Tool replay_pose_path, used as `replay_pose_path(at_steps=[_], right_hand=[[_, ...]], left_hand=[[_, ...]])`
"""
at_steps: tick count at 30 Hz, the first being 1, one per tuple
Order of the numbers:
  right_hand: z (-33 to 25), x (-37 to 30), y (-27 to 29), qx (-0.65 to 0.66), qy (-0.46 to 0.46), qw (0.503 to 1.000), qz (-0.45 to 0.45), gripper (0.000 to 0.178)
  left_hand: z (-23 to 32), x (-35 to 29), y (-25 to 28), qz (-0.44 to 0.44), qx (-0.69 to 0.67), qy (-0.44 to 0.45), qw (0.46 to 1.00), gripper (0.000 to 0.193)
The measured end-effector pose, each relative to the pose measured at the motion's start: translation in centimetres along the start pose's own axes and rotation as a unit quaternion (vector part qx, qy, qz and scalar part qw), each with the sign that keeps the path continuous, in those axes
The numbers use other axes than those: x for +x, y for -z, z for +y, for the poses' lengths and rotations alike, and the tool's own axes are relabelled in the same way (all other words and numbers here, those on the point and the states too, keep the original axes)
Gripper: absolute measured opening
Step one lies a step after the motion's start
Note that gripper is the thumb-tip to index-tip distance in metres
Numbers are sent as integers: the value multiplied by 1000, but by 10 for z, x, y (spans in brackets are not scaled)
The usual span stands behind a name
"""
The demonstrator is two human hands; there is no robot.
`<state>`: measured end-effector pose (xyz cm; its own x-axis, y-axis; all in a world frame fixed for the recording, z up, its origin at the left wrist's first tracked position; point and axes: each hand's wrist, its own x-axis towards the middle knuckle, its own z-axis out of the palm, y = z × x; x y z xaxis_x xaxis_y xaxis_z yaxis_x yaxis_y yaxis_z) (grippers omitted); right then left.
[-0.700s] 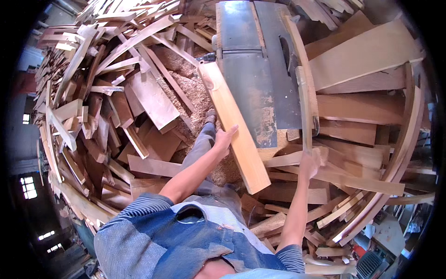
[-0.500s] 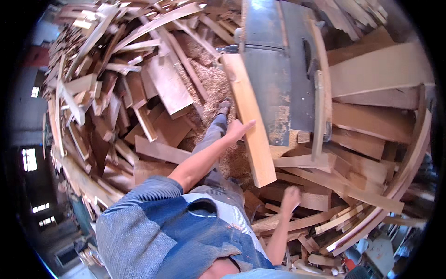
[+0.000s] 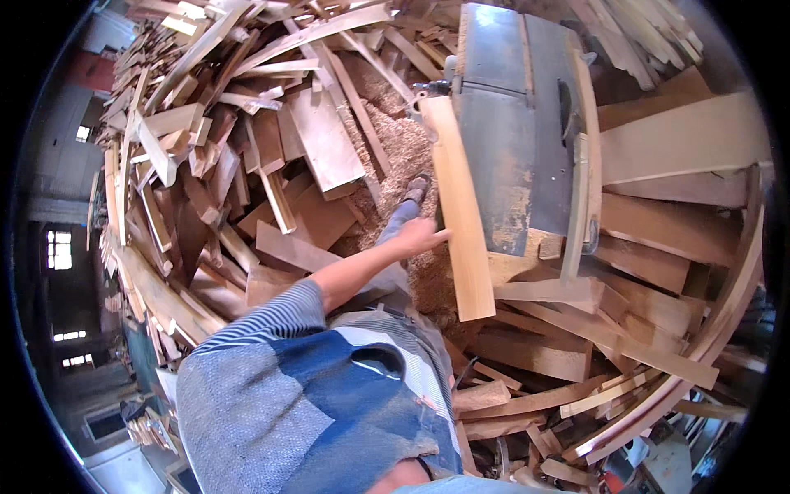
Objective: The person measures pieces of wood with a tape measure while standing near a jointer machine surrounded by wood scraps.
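A pale wooden board [image 3: 461,222] lies lengthwise along the left edge of a woodworking machine's grey metal table [image 3: 494,148], its near end reaching past the table. My left hand [image 3: 424,236] grips the board's left edge near the middle, a finger over its top; the fingers under the edge are hidden. My right hand is out of view.
Scrap wood [image 3: 321,140] is heaped at the left, with wood shavings [image 3: 403,148] beside the machine. My shoe [image 3: 418,188] stands in the shavings. Thick planks [image 3: 675,222] are stacked on the right, and loose offcuts [image 3: 535,346] lie nearer me.
My right hand has left the view from the lower right. The board has turned slightly more in line with the machine, my left hand still at its edge. The whole view has shifted a little.
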<state>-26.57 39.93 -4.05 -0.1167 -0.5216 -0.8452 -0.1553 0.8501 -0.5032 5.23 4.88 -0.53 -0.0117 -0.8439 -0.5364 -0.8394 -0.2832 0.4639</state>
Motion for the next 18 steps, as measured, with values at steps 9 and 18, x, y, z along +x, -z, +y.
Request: replay_pose_path(at_steps=[9,18], right_hand=[[4,-2,-2,64,-5,998,15,20],[10,-13,3,98,-5,995,19,27]], left_hand=[[-140,-129,19,-46,54,124,990,45],[-180,-142,-12,31,-13,175,984,49]])
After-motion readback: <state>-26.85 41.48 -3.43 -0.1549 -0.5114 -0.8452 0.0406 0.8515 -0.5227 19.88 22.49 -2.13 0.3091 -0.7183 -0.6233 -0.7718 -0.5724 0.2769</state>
